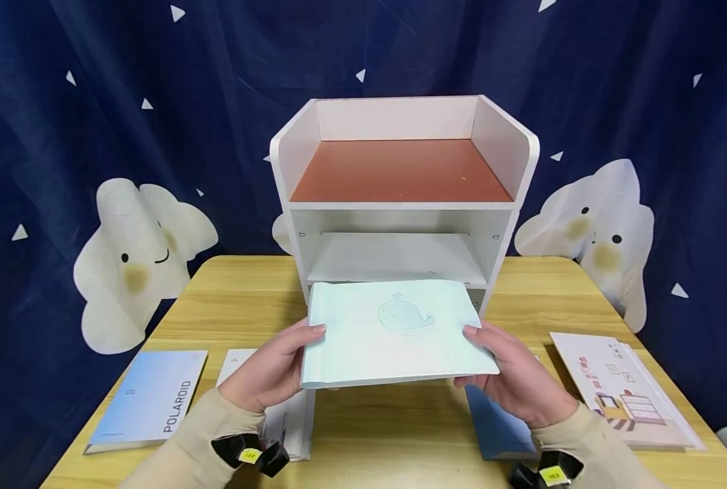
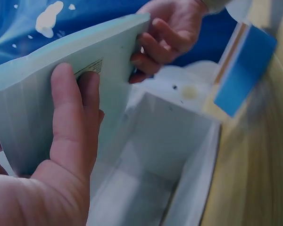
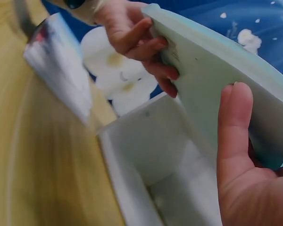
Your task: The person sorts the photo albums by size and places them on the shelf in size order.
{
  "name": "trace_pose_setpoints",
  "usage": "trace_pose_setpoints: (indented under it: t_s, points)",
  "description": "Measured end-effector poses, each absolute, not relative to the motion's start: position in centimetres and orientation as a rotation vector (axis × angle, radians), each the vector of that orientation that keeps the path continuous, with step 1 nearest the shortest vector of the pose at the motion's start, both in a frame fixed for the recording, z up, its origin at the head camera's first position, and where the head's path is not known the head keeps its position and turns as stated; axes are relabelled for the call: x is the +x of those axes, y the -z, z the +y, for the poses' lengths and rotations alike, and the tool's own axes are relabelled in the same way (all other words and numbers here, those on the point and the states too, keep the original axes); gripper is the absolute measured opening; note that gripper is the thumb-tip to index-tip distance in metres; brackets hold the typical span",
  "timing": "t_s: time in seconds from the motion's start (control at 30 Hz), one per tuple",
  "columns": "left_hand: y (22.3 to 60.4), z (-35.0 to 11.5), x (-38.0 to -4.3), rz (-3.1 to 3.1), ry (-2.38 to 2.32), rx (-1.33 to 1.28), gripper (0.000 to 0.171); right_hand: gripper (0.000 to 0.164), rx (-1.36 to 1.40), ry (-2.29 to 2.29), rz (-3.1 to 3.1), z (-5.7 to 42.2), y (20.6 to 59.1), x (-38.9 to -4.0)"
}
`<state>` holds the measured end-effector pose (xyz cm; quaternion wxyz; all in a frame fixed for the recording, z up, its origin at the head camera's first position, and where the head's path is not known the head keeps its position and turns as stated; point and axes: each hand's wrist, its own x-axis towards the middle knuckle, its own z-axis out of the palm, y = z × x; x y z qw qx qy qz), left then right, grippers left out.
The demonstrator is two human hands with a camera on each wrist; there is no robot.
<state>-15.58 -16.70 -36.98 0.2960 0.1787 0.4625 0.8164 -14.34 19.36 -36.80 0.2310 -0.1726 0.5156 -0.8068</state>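
A pale mint book (image 1: 387,360) with a small whale drawing on its cover is held up level in front of a white shelf unit (image 1: 525,159). My left hand (image 1: 271,370) grips its left edge, thumb on the cover and fingers underneath. At the opposite edge, my right hand (image 1: 518,373) holds it the same way. From below, the left wrist view shows the book's plain underside (image 2: 115,61) with a small printed block, and fingers spread against it. The right wrist view also shows fingers (image 3: 236,113) supporting the underside.
The shelf unit has a brown top panel (image 1: 400,170) and a white inner shelf (image 1: 400,258). On the wooden table (image 1: 394,435) lie a blue POLAROID book (image 1: 146,397), a white book (image 1: 296,424), a dark blue book (image 1: 497,428) and illustrated books (image 1: 622,394). A navy curtain (image 1: 216,54) hangs behind.
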Motion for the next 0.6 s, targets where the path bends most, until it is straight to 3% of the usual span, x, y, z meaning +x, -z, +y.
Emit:
trace_pose_setpoints:
  t_s: [0.2, 0.43, 0.6]
  points:
    - [38.1, -16.6, -16.4, 1.324, -2.138, 0.421, 0.049, 0.028, -0.402, 2.143, 1.529, 19.2, 37.8, -14.5]
    - [37.3, -16.0, -17.8, 1.304, -2.192, 0.450, 0.056, 0.031, -0.459, 2.213, 1.583, 19.3, 36.7, -15.6]
    - [37.0, -14.7, -19.5, 1.195, -2.284, 0.409, 0.042, 0.030, -0.495, 2.337, 1.383, 19.0, 36.7, -17.3]
